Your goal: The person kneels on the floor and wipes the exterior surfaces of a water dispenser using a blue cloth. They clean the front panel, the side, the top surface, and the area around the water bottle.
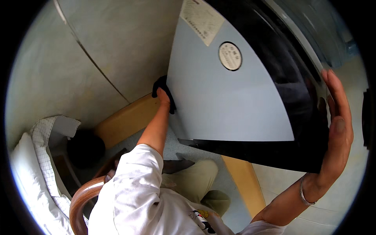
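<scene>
A tall appliance (231,102) with a light grey side panel and a glossy black front fills the upper right; it looks like a water dispenser. My left hand (162,96) presses a black cloth (159,83) against the rear edge of the grey panel, its fingers partly hidden by the cloth. Against the black front lies my right hand (338,117), fingers stretched along the edge and holding nothing separate. A pale label (201,19) and a round sticker (230,56) are on the side panel.
Behind the appliance runs a pale wall (117,43) with a wooden skirting board (125,117). A curved wooden armrest (80,199), white bedding (33,188) and a dark round object (86,149) are on the left. A bluish translucent container (321,35) shows at the top right.
</scene>
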Demonstrator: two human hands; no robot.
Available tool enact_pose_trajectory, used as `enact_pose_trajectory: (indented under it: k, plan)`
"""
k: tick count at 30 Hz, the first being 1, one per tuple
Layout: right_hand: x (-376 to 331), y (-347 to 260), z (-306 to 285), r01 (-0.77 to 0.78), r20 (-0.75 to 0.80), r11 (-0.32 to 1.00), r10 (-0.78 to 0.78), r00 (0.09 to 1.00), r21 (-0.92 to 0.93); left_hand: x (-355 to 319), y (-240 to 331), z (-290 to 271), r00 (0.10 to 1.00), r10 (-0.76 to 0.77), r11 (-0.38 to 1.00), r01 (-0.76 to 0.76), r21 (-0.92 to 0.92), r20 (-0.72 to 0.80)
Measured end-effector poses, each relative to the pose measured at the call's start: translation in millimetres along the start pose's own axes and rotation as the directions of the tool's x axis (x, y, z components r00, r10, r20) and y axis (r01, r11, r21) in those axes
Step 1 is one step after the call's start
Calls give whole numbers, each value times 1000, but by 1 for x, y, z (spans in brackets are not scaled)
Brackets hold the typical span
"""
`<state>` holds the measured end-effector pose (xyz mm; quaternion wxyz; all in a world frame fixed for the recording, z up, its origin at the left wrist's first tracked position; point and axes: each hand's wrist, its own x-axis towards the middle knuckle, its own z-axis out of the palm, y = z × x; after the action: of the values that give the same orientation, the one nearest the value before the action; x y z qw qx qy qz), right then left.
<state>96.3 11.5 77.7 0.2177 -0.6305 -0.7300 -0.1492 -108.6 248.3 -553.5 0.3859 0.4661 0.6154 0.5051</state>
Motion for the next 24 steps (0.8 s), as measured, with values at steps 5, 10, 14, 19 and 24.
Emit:
enact_pose_trajectory:
  k: [5,10,14,19,24]
  plan:
    - [-1,3,-5,-27,20,995,25,1000,94,-27,-34,16,986,-86,970,50,238,142]
    - [0,-4,-5,-40,53,985,31,998,168,-103,-46,40,883,-419,902,431,-13,212]
    - [-9,0,-2,-44,43,951,32,999,307,-191,-20,64,615,-632,518,788,-333,472]
    - [-7,8,9,-14,-2,875,17,1000,484,-240,51,61,471,-549,140,866,-480,690]
    - [-13,22,14,-25,-55,916,51,997,400,-224,204,24,660,-371,202,744,-637,653]
